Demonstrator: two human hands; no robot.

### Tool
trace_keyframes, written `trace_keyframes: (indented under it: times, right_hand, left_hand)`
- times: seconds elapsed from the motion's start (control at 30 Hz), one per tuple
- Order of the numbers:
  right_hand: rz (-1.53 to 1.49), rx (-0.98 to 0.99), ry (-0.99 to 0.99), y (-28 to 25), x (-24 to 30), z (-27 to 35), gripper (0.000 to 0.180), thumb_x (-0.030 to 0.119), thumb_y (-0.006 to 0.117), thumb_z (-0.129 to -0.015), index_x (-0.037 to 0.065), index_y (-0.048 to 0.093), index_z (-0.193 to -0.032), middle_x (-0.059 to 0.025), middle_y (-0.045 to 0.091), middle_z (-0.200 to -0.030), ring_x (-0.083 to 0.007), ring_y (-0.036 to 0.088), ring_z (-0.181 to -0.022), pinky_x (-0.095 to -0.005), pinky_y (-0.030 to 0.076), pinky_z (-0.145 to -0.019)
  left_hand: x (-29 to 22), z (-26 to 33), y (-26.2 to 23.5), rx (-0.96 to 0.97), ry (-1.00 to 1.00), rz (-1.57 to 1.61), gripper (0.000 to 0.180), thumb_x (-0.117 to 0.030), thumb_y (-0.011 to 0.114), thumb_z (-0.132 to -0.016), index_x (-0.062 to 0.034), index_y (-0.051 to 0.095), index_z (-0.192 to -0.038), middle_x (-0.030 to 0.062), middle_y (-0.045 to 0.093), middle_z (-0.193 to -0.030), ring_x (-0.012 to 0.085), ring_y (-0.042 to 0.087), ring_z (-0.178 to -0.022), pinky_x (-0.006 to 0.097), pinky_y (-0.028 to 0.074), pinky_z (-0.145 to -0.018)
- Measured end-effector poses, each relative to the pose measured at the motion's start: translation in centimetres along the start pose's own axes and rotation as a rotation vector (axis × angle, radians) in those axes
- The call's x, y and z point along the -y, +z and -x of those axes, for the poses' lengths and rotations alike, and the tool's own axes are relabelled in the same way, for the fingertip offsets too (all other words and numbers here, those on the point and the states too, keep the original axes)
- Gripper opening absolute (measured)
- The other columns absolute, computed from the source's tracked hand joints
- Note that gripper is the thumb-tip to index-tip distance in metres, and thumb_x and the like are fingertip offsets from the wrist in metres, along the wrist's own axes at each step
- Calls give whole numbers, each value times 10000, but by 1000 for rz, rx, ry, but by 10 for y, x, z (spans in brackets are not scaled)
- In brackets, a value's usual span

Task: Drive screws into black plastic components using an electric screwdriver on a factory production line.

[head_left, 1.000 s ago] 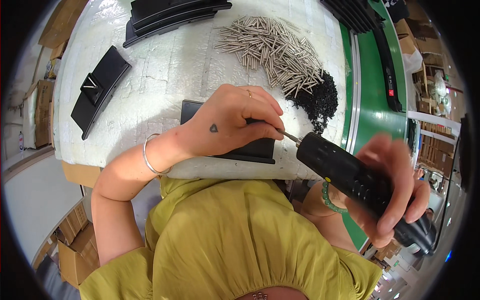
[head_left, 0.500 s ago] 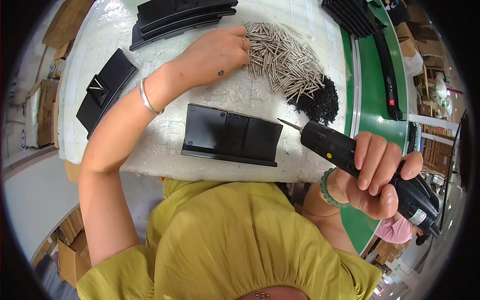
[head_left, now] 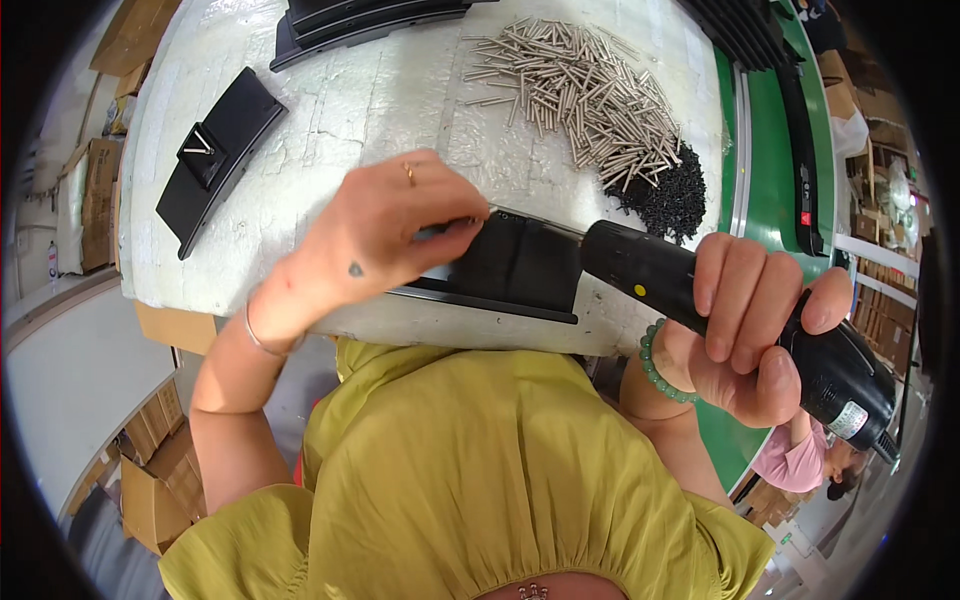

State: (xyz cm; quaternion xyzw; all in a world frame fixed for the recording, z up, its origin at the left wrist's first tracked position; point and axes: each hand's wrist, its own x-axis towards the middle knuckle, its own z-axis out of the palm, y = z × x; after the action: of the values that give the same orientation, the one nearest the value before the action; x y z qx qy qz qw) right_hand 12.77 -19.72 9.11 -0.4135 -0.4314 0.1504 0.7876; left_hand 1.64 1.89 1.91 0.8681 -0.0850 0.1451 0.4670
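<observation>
A white worktable (head_left: 330, 130), its top covered in creased, glossy film that caught the light, filled the middle. Along its right ran a pale metal rail (head_left: 741, 150) and a green surface (head_left: 772, 160). Cardboard boxes (head_left: 150, 510) stood at the lower left, near a pale panel (head_left: 80, 400); brown cartons (head_left: 882, 315) crowded the far right beyond a white beam (head_left: 880, 253).

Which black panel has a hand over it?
The panel lowest in the picture, partly hidden by the left hand; the angled panel at left and the far stack have none over them.
</observation>
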Motion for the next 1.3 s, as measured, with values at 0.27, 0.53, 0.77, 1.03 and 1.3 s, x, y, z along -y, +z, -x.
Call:
trace_keyframes:
  times: [0.27, 0.53, 0.77, 1.03, 1.3]
  right_hand:
    - [40, 9, 108, 22, -14, -3, 268, 120, 577, -770, 152, 446, -1001, 59, 471, -612, -69, 456, -532, -250, 363, -598]
    - [62, 53, 97, 21, -18, -4, 279, 116, 593, -772, 157, 448, -1006, 57, 475, -612, -75, 455, -521, -252, 359, -587]
    - [80, 46, 116, 25, -21, -5, 280, 118, 585, -772, 149, 442, -1011, 49, 474, -611, -81, 451, -517, -253, 356, -580]
    - [73, 143, 88, 24, -27, -11, 291, 111, 561, -771, 141, 418, -1023, 42, 470, -618, -83, 458, -524, -267, 364, -576]
    - [182, 291, 206, 29, -27, -28, 278, 90, 571, -784, 144, 349, -944, 19, 473, -629, -108, 458, -499, -279, 382, -541]
  left_hand:
    - [2, 20, 17, -145, 5, -56, 208, 79, 697, -660, -14, 659, -842, 63, 645, -811, 207, 599, -730, 286, 492, -621]
    - [4, 25, 14, -109, 107, -93, 258, 83, 687, -639, -2, 646, -878, 86, 630, -878, 246, 591, -765, 315, 486, -651]
    - [6, 24, 17, -131, 189, -153, 220, 37, 650, -650, 2, 602, -861, 68, 579, -831, 246, 553, -710, 309, 473, -600]
    - [9, 25, 21, -141, 211, -139, 209, 38, 645, -646, 6, 598, -847, 72, 576, -827, 239, 552, -707, 308, 475, -577]
    - [3, 29, 24, -93, 166, -166, 293, 56, 658, -574, 0, 635, -861, 78, 595, -815, 242, 551, -672, 316, 471, -552]
